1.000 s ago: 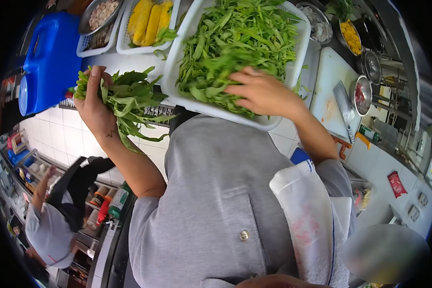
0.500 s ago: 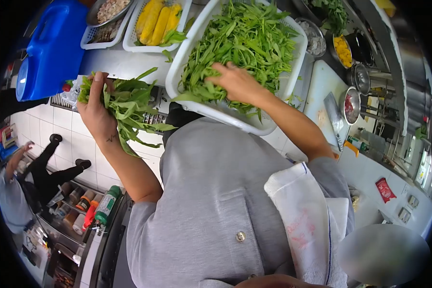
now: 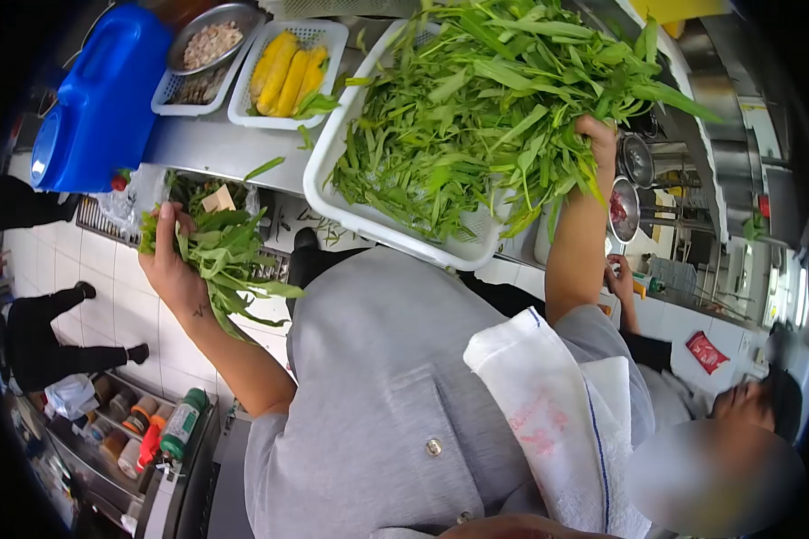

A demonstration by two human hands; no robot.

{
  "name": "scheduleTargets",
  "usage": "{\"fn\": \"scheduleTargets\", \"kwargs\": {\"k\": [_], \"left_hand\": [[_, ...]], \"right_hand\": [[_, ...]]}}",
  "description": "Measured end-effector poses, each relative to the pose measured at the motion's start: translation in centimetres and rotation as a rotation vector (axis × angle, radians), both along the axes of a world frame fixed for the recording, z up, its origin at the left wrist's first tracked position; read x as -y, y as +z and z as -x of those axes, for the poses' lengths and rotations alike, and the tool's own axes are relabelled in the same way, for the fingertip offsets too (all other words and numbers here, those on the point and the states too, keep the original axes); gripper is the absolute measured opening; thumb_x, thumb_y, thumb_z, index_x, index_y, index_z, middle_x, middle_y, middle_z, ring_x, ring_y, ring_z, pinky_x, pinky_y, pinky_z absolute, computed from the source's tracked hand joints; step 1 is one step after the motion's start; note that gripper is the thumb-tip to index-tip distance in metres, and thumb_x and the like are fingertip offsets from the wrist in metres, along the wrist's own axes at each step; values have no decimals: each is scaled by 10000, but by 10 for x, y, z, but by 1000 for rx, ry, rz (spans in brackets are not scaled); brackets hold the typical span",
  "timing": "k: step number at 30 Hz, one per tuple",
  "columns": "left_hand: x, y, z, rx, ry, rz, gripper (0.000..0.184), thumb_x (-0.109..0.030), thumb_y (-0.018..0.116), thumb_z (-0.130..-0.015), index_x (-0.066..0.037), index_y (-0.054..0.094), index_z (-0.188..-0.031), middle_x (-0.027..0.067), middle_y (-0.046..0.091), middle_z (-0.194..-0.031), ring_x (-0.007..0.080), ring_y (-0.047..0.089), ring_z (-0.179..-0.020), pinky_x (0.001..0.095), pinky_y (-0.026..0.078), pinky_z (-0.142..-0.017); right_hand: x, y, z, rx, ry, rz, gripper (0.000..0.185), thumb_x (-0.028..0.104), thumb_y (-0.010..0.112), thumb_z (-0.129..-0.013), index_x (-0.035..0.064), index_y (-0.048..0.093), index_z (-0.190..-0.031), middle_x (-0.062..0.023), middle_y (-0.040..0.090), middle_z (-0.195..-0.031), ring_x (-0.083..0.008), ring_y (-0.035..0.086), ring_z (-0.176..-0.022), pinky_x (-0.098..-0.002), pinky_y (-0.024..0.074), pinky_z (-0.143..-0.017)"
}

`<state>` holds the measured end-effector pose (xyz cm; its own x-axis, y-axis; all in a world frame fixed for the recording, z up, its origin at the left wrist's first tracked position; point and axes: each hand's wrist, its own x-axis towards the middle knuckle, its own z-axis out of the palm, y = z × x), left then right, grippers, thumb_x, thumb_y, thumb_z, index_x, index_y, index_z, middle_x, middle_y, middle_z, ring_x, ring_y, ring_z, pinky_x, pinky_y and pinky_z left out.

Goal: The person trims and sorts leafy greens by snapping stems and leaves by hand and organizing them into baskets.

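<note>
My left hand (image 3: 169,265) is closed around a small bunch of leafy greens (image 3: 229,256), stems at the fingers and long leaves hanging toward the floor. A white plastic basket (image 3: 319,171), holding a heap of the same greens, stands in front of me. Over its right side my right hand (image 3: 600,144) grips a large bunch of leafy greens (image 3: 548,85), lifted off the heap. Its leaves spread past the basket's rim and hide part of the counter. They look like water spinach.
Yellow corn cobs (image 3: 283,72) fill a small white basket beside a metal bowl (image 3: 209,40) of chopped pieces. A blue jug (image 3: 99,99) stands at the left. On the right are metal bowls (image 3: 635,160) and a co-worker's hand (image 3: 618,277). Another person's legs (image 3: 81,359) show at the left.
My right hand has moved right and up from the heap, now gripping a large bunch of greens. My left hand has dropped slightly, still holding its bunch. A co-worker has appeared at the right.
</note>
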<state>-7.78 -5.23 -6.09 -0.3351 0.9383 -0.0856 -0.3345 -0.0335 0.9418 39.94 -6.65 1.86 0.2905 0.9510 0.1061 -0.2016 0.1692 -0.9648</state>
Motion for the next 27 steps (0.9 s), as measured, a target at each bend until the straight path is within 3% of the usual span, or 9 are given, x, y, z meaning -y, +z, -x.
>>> {"fn": "scheduleTargets", "kwargs": {"k": [3, 7, 9, 14, 17, 19, 21, 24, 27], "left_hand": [[2, -2, 2, -14, 13, -17, 169, -143, 640, -910, 18, 621, -863, 24, 521, -717, 113, 448, -692, 256, 360, -642], [1, -12, 12, -82, -58, 27, 192, -164, 556, -945, -15, 573, -825, 9, 475, -727, 103, 428, -698, 252, 350, -631], [-3, -20, 14, -24, -116, 42, 168, -159, 580, -942, -18, 569, -853, -1, 439, -695, 96, 410, -664, 248, 331, -601], [-9, -13, 4, -62, -147, 65, 163, -154, 629, -922, -12, 579, -862, -11, 432, -672, 83, 388, -623, 249, 297, -568], [-14, -12, 4, -206, -204, 12, 153, -147, 638, -916, -4, 594, -884, -18, 422, -657, 67, 372, -607, 239, 270, -552], [-16, -7, 3, -222, -225, 14, 151, -145, 642, -912, 1, 606, -896, -28, 414, -648, 53, 356, -596, 232, 250, -543], [-22, -11, 0, -221, -200, -33, 150, -131, 632, -914, 17, 629, -937, -28, 423, -659, 56, 360, -602, 232, 252, -529], [-29, -28, 16, -165, -172, 14, 245, -146, 595, -934, 54, 644, -1067, -11, 468, -714, 76, 376, -626, 233, 289, -540], [-19, -16, 8, -222, -129, 61, 260, -166, 597, -937, 60, 652, -1053, -14, 455, -713, 79, 367, -635, 234, 296, -554]], "right_hand": [[0, -2, 1, -155, 15, -65, 512, -21, 638, -646, -46, 586, -1155, -141, 671, -1006, -260, 671, -856, -368, 544, -781], [2, -16, -13, 219, 142, 116, 425, 48, 704, -734, -47, 603, -1136, -126, 687, -1009, -247, 688, -820, -336, 543, -784], [2, -1, 13, 461, 83, 197, 528, 56, 766, -689, -50, 580, -1172, -107, 682, -1046, -234, 679, -883, -322, 538, -790], [6, -5, 51, 109, -67, 18, 782, -10, 825, -577, -51, 491, -1282, -136, 637, -1134, -222, 626, -1002, -323, 512, -859], [10, -4, 54, 213, -23, -38, 845, -71, 809, -581, -4, 441, -1339, -110, 598, -1216, -229, 586, -1099, -359, 467, -942], [9, -1, 61, 182, -13, -73, 772, 45, 826, -619, 27, 489, -1314, -136, 596, -1217, -267, 594, -1088, -370, 451, -971], [3, 4, 66, 717, -140, -20, 670, 195, 820, -659, 59, 555, -1259, -183, 561, -1265, -309, 556, -1149, -403, 415, -1012], [-6, 14, 81, 673, 96, 25, 643, 330, 802, -661, 69, 599, -1213, -210, 489, -1343, -348, 476, -1236, -398, 356, -1068], [-11, -3, 93, 877, -75, -102, 658, 355, 802, -642, 110, 606, -1220, -197, 434, -1409, -343, 390, -1315, -387, 309, -1103]]}}
